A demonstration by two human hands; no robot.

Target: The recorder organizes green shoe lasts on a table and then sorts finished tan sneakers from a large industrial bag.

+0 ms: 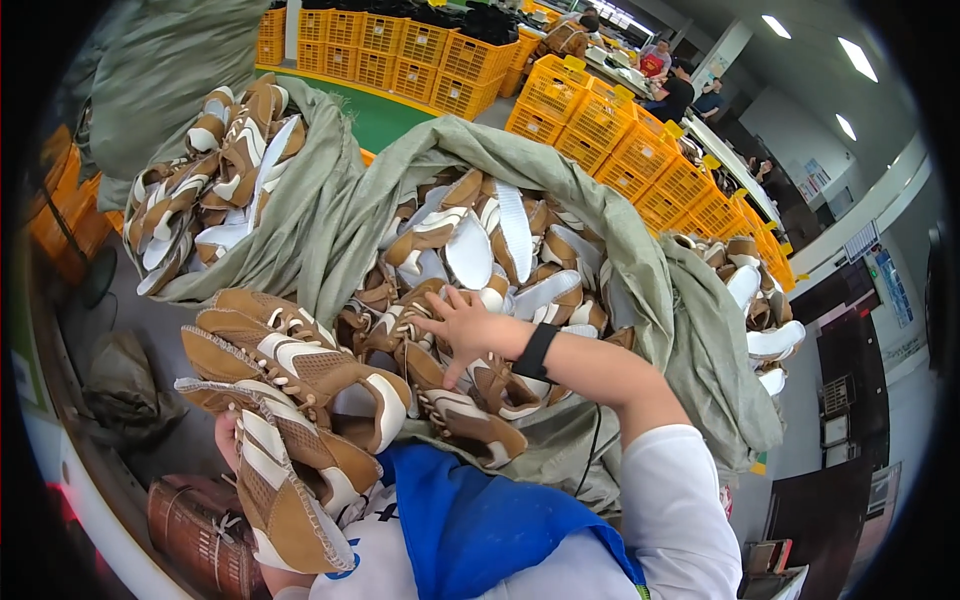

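Note:
Against my left side I carry several brown and white shoe uppers (pixel 290 460), nested together, with stitched edges and white laces. My left hand (pixel 228 438) shows only partly behind them, its fingers closed around their edge. A large grey-green woven sack (pixel 590 185) stands in front of me, its mouth folded back. Loose shoe uppers (pixel 470 250) fill it, some with white linings turned up. My right hand (pixel 465 333), a black band on its wrist, reaches over the near side of this pile. Its fingers are spread on the uppers and grip none of them.
Another sack of uppers (pixel 230 180) stands at the left, and more uppers (pixel 770 320) spill out at the right. Stacked yellow crates (pixel 610 130) line the far side, with people working beyond. A reddish-brown bag (pixel 200 530) lies at the lower left.

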